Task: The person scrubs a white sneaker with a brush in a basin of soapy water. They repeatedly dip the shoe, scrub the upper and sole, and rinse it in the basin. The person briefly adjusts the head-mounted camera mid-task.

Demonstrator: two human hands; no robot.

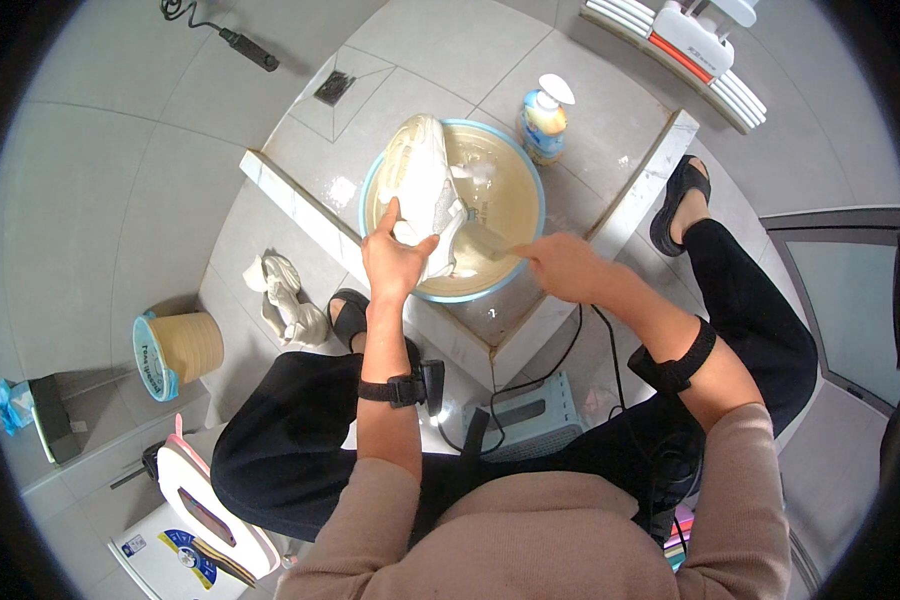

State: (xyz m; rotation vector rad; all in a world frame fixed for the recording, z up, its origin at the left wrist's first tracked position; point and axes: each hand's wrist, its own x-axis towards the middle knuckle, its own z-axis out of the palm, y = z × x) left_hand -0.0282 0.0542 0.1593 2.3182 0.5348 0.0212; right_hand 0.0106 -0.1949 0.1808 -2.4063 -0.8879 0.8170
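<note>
A round basin (537, 217) with a pale blue rim and beige inside holds some water. A white sneaker (420, 169) lies tilted in it, its sole turned toward the basin's left rim. My left hand (397, 255) grips the shoe near its lower end, thumb on the right side and fingers on the left. Motion blurs my right hand (562, 264) over the right part of the basin. It is closed around a blurred, pale brush-like tool (487, 246), whose far end is at the shoe. The tool's exact shape cannot be made out.
Beyond the basin stands a pump bottle (544, 124). Low marble curbs (645, 184) meet below it. Another white shoe (289, 300) lies on the floor at left, near a beige bucket (187, 345). A black cable (547, 371) runs past a light blue stool (529, 420).
</note>
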